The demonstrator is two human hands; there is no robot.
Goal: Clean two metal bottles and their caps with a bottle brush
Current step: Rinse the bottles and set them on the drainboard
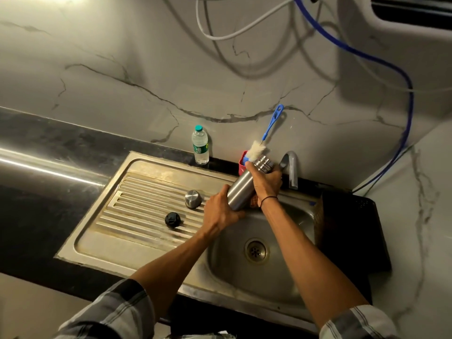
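While both hands, left hand (220,211) low, right hand (267,182) near the neck, clamp the metal bottle (241,192), that smooth steel looks slippery; mid-body grip seems safest.

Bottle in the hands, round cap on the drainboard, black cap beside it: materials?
Silver cylindrical bottle: likely stainless steel, brushed, soft streaked highlights. Domed silver cap: metal too, satin sheen. Black round cap: probably plastic, matte, moulded ridges; hard to confirm.
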